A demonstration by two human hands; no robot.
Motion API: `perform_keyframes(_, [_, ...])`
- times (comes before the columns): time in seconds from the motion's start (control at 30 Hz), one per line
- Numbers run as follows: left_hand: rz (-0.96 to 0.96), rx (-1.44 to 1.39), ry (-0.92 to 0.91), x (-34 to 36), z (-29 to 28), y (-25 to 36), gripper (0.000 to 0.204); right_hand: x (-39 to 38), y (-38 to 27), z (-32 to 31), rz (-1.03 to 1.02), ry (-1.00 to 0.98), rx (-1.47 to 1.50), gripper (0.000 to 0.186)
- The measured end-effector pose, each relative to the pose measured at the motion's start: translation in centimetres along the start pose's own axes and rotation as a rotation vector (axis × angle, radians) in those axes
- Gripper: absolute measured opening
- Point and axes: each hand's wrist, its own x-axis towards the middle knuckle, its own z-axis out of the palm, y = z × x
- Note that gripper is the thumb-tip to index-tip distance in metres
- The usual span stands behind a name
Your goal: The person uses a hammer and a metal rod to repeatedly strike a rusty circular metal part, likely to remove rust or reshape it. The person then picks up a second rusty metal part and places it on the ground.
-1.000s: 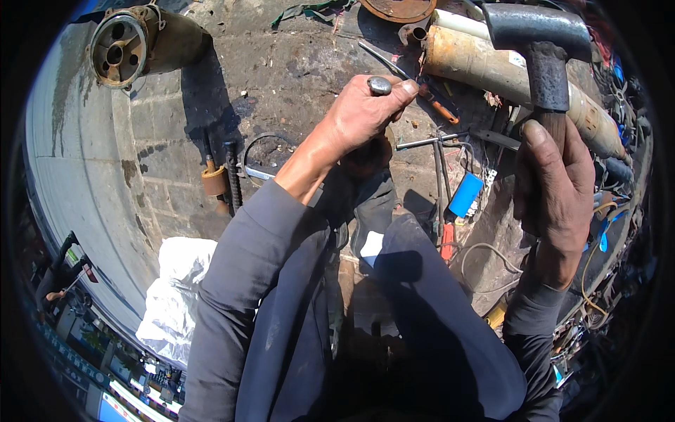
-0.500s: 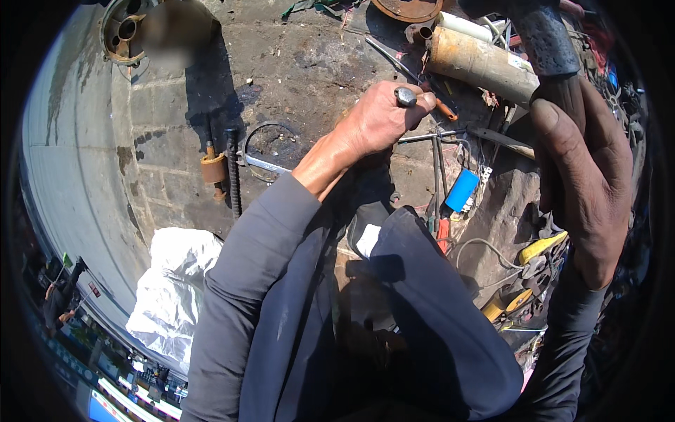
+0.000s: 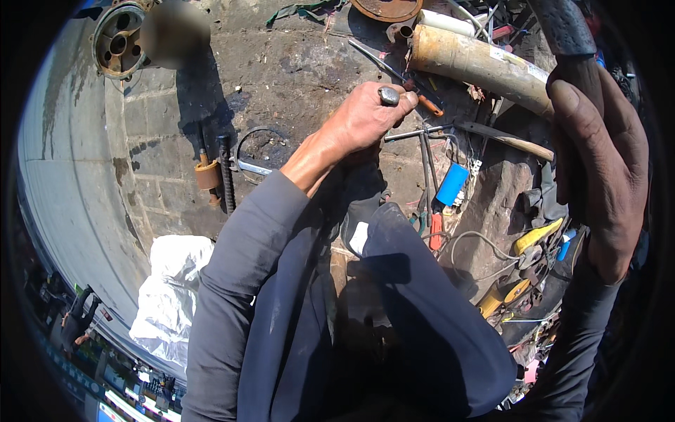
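Observation:
My left hand (image 3: pixel 357 121) is closed around a metal punch or chisel (image 3: pixel 388 96), whose round, worn top sticks up beside the thumb. Its lower end is hidden below the fist. Raised at the right, my right hand (image 3: pixel 606 172) wraps round the handle of a hammer (image 3: pixel 566 29). The dark, pitted hammer head is up near the top edge, apart from the punch. What lies under my left fist, between my knees, is in shadow and cannot be made out.
An orange-handled screwdriver (image 3: pixel 430 105), a wooden-handled tool (image 3: pixel 510 141) and a blue cylinder (image 3: pixel 452 184) lie right of my left hand. Beyond is a rusty pipe-like cylinder (image 3: pixel 478 63). A copper-coloured motor part (image 3: pixel 207 174) and a white bag (image 3: pixel 169 302) are at left.
My right hand and the hammer have moved a little to the right and up, away from the punch. My left hand keeps its grip; the whole view has shifted slightly.

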Motion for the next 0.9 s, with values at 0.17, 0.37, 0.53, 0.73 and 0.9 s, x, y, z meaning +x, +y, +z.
perform_keyframes(0.17, [0.037, 0.077, 0.0, 0.0, 0.0, -0.3, 0.043, 1.1, 0.2, 5.3, -0.129, 0.195, 0.093, 0.033])
perform_keyframes(0.37, [-0.033, 0.079, -0.057, -0.1, 0.0, -0.2, 0.042, 1.1, 3.9, 4.8, 0.036, -0.295, 0.135, 0.032])
perform_keyframes(0.53, [0.102, 0.103, -0.065, 0.2, 0.1, -0.8, 0.049, 1.4, -2.1, 0.5, 0.012, 0.215, 0.152, 0.051])
perform_keyframes(0.73, [0.19, -0.006, 0.119, -0.2, 1.1, -0.5, 0.044, 0.6, 1.0, 8.2, 0.046, -0.352, -0.119, 0.029])
perform_keyframes(0.9, [-0.034, 0.12, -0.032, -0.6, 0.4, -0.4, 0.044, -0.6, 1.4, 4.7, 0.031, -0.099, 0.309, 0.047])
